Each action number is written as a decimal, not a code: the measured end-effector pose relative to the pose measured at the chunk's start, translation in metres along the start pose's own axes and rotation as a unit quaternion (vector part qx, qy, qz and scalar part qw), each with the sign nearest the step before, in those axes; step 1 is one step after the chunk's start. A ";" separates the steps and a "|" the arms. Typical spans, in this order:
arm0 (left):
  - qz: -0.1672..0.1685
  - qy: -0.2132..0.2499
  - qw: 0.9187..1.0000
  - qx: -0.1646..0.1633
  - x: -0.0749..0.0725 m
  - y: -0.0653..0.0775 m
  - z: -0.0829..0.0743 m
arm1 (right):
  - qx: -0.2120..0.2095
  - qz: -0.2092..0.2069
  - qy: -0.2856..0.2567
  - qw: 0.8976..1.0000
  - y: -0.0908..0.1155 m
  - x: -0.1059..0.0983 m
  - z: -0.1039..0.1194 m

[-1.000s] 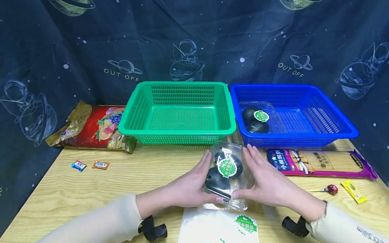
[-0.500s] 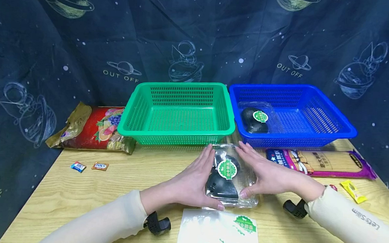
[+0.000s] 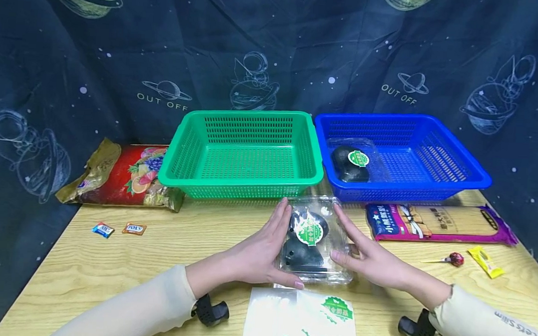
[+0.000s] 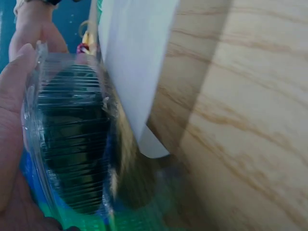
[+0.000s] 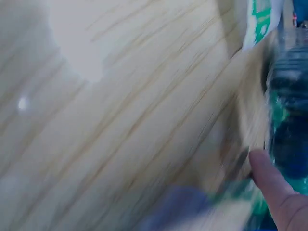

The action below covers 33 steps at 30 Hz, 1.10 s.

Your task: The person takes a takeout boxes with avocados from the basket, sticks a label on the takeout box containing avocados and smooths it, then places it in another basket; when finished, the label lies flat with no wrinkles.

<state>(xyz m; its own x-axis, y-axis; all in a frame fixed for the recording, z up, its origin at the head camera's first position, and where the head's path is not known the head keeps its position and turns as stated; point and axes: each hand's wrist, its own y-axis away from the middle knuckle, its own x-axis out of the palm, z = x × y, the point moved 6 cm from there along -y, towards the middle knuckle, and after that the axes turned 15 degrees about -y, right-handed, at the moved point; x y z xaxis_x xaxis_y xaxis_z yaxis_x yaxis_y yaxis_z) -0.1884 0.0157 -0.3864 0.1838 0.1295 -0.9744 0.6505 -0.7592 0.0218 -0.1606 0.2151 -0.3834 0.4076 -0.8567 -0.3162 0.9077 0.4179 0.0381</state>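
A clear plastic clamshell box [image 3: 338, 231] lies before me, black round items inside and a green-and-white sticker [image 3: 309, 229] on its lid. Along its left side rests my left hand [image 3: 261, 253], fingers straight and together, thumb stretched along the front edge. My right hand [image 3: 373, 258] holds the right edge. Its thumb is on the lid rim, the index finger stretches towards the far corner, and other fingers bend in at the side, partly hidden. Ribbed box walls [image 4: 74, 125] show in the left wrist view. A right finger [image 5: 272, 183] touches the box in the right wrist view.
Behind stand a green basket [image 3: 243, 191] and a blue basket [image 3: 412, 192] holding a similar box [image 3: 351, 164]. A sticker sheet [image 3: 271, 318] lies in front. Around are a red bag [image 3: 129, 177], noodle pack [image 3: 442, 223], lollipop [image 3: 456, 259] and wrapped candies [image 3: 486, 261].
The box has gone from slightly turned to squared up between the hands. My right hand shifts along the right edge, its thumb moving farther from me. The left hand stays at the left side.
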 end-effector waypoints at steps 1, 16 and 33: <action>0.000 0.001 1.000 0.000 0.000 0.000 0.000 | 0.002 -0.003 -0.009 1.000 -0.001 0.000 0.000; 0.001 0.027 1.000 0.005 0.001 0.001 0.000 | 0.075 0.007 -0.179 0.981 -0.004 0.000 -0.012; -0.051 -0.041 0.997 0.034 -0.015 -0.004 -0.008 | 0.031 -0.032 -0.216 0.975 0.005 -0.001 -0.001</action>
<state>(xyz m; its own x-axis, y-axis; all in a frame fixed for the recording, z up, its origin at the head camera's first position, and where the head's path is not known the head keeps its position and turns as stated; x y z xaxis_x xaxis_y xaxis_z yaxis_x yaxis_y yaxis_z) -0.1880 0.0220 -0.3704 0.0574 0.1576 -0.9858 0.6101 -0.7871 -0.0903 -0.1568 0.2180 -0.3844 0.3414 -0.9335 0.1096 0.9316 0.3515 0.0922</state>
